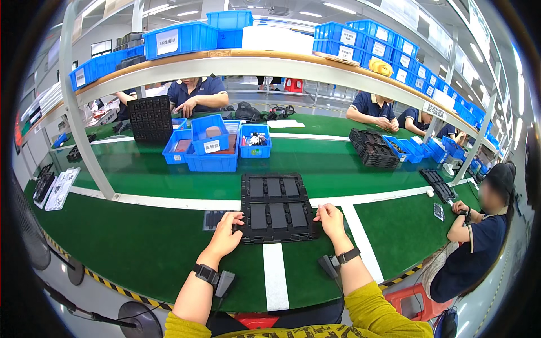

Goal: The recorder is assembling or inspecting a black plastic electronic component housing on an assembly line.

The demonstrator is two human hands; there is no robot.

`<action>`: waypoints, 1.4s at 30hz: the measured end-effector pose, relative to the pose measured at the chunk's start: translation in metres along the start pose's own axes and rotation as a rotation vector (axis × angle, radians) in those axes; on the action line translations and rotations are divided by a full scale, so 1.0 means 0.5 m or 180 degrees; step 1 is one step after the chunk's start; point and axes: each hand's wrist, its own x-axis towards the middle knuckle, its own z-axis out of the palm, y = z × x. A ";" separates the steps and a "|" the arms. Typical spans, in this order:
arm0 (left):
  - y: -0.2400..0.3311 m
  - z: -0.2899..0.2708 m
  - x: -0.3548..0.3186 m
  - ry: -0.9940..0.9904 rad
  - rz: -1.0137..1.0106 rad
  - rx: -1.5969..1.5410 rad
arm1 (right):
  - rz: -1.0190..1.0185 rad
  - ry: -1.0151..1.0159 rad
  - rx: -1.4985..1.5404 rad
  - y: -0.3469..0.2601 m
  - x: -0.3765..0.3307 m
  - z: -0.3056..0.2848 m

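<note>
A black compartment tray [306, 224] lies on the green bench in front of me, apparently on top of other trays. Dark flat rectangular pieces [276, 216] fill its pockets in two rows. My left hand [227, 234] grips the tray's left edge with curled fingers. On the opposite edge, my right hand [331, 221] has its fingers closed against the side; the fingertips are partly hidden. A thin, dark see-through sheet or tray [213, 220] lies beside my left hand, partly covered by it.
Blue bins [212, 163] with small parts stand beyond the tray, beside an upright black tray [150, 119]. Stacked black trays [372, 148] sit far right. A shelf [270, 63] with blue bins spans overhead. Its post [84, 129] rises at left. A co-worker [479, 236] sits at right.
</note>
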 end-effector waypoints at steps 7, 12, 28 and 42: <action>-0.005 -0.006 -0.001 -0.0257 -0.0168 0.0074 | 0.0216 -0.0223 0.0072 -0.008 -0.004 -0.004; -0.006 -0.004 -0.002 -0.0043 0.0006 0.0193 | 0.0016 -0.0114 -0.0143 0.002 0.000 -0.001; 0.009 -0.008 -0.005 -0.0184 -0.0062 0.0156 | 0.0043 -0.0142 0.0208 -0.007 -0.004 -0.003; 0.006 -0.006 0.001 -0.0064 -0.0061 -0.0095 | 0.0113 -0.0063 0.0128 -0.012 -0.003 -0.003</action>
